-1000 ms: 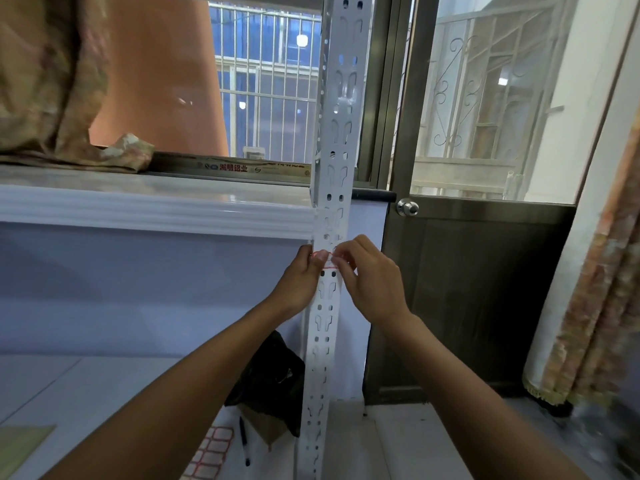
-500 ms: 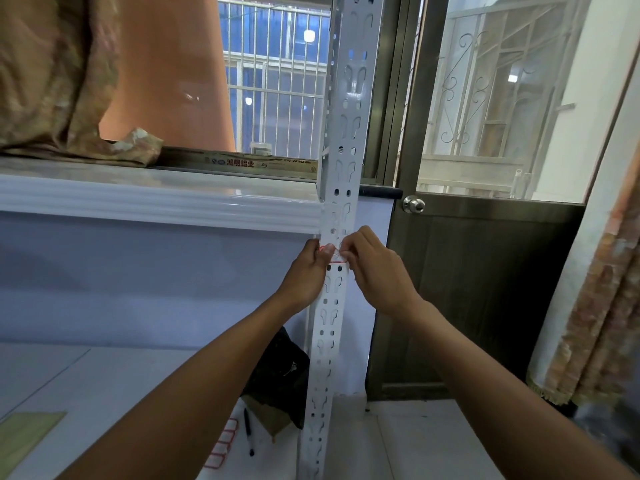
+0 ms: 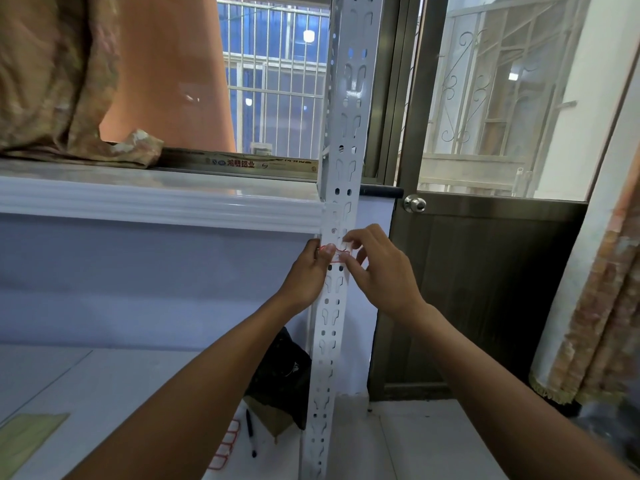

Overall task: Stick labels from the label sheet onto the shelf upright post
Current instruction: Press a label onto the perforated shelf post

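A white perforated shelf upright post (image 3: pixel 334 323) stands in the middle of the view, running from the floor past the window. A small white label with a red border (image 3: pixel 338 255) lies across its front at about waist height. My left hand (image 3: pixel 306 275) grips the post's left edge, its thumb pressing on the label's left end. My right hand (image 3: pixel 379 271) pinches the label's right end between index finger and thumb. The label sheet (image 3: pixel 227 441), with red-outlined labels, lies on the floor at the post's foot, partly hidden by my left forearm.
A black pen (image 3: pixel 251 434) and a black bag (image 3: pixel 285 372) lie on the floor left of the post. A white ledge (image 3: pixel 156 202) runs behind it. A dark door with a round knob (image 3: pixel 414 204) is just to the right, a curtain (image 3: pixel 602 306) further right.
Both hands stay on the label at the same spot on the post. The right fingers have shifted slightly over its right end; the camera has moved a little.
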